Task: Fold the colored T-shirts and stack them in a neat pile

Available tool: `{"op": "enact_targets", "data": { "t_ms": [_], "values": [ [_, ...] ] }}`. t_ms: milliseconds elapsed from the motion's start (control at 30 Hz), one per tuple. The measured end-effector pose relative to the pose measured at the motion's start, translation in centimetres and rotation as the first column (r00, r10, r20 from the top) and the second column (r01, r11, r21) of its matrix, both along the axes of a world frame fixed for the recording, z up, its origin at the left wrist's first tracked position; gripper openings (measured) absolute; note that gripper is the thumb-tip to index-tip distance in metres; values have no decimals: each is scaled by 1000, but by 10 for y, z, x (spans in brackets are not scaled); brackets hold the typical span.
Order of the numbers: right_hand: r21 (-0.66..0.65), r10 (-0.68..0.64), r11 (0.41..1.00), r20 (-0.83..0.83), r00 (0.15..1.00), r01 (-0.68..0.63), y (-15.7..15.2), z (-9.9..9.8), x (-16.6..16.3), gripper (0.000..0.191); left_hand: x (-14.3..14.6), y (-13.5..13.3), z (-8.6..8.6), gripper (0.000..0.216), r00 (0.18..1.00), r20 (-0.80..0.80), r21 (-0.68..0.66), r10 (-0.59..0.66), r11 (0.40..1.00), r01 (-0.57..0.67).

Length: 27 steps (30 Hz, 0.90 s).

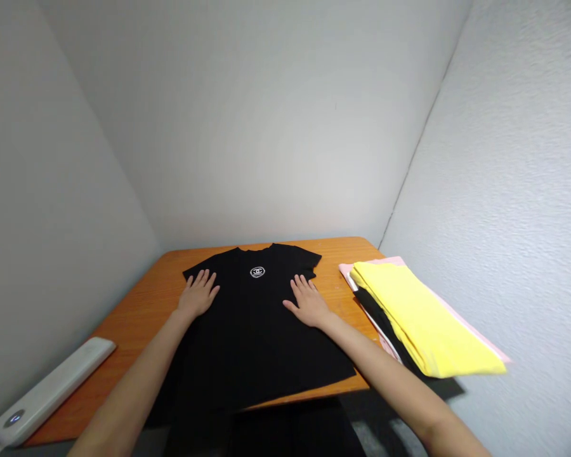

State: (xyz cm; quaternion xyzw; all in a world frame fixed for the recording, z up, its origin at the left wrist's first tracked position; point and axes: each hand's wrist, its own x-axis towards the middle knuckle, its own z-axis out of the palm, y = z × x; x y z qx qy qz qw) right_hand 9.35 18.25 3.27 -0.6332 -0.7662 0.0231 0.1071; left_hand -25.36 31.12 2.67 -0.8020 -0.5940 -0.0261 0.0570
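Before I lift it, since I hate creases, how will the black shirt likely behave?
The shirt would probably sag and fold: it lies flat, like thin cloth. It looks light, showing no bulk. Pushed, it may wrinkle, being spread unfolded on the table.

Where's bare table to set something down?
Left: table between the white bar and black shirt. Right: narrow gap between shirt and folded clothes. Crowded: the middle, with shirt, left hand and right hand; right edge, with clothes.

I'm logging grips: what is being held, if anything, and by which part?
Nothing is held: the left hand and right hand lie open, palms down, at the shirt's two sides.
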Motion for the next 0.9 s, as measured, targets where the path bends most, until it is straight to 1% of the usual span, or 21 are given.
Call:
{"op": "enact_targets", "data": {
  "t_ms": [67, 167, 267, 300, 367, 433, 500, 633, 700, 733, 800, 833, 867, 900],
  "values": [
    [8, 39, 999, -21, 999, -39, -15, 7, -9, 84, 6, -16, 8, 64, 999, -8, 14, -35, 999, 35],
    [-11, 133, 991, -67, 989, -134, -43, 14, -22, 87, 10, -47, 14, 68, 997, 1, -32, -79, 996, 79],
    [-61, 151, 986, -99, 983, -158, -68, 15, -29, 88, 8, -79, 9, 74, 996, 10, -120, -85, 989, 86],
    [-76, 145, 985, -105, 984, -154, -75, 15, -29, 88, 7, -88, 6, 76, 997, 10, -134, -79, 988, 80],
    [-89, 134, 986, -109, 985, -144, -83, 13, -26, 85, 6, -103, 0, 77, 998, 17, -121, -67, 990, 68],
    [-83, 126, 987, -109, 986, -135, -89, 11, -23, 80, 6, -114, -6, 75, 998, 30, -74, -55, 996, 58],
    [-75, 117, 989, -115, 986, -126, -92, 10, -21, 78, 6, -119, -10, 73, 998, 43, -44, -53, 998, 55],
    [-93, 93, 990, -141, 986, -107, -101, 9, -23, 78, 3, -116, -12, 72, 995, 51, -51, -83, 995, 86],
    [-123, 89, 986, -155, 984, -109, -104, 12, -24, 80, 3, -115, -8, 70, 995, 35, -44, -89, 995, 90],
    [-145, 93, 982, -168, 981, -118, -103, 15, -24, 80, 6, -118, -3, 68, 996, 20, -17, -84, 996, 85],
    [-158, 96, 979, -205, 974, -130, -94, 26, -19, 81, 21, -131, 9, 63, 994, -2, 92, -111, 990, 111],
    [-131, 88, 984, -224, 971, -119, -84, 34, -14, 81, 35, -143, 14, 60, 987, -4, 162, -159, 974, 157],
    [-77, 71, 993, -244, 967, -92, -70, 43, -8, 80, 53, -157, 18, 58, 972, -4, 234, -235, 945, 230],
    [-1, 44, 999, -266, 963, -46, -52, 53, -1, 80, 75, -173, 20, 58, 938, 1, 294, -345, 897, 330]
  ]
}}
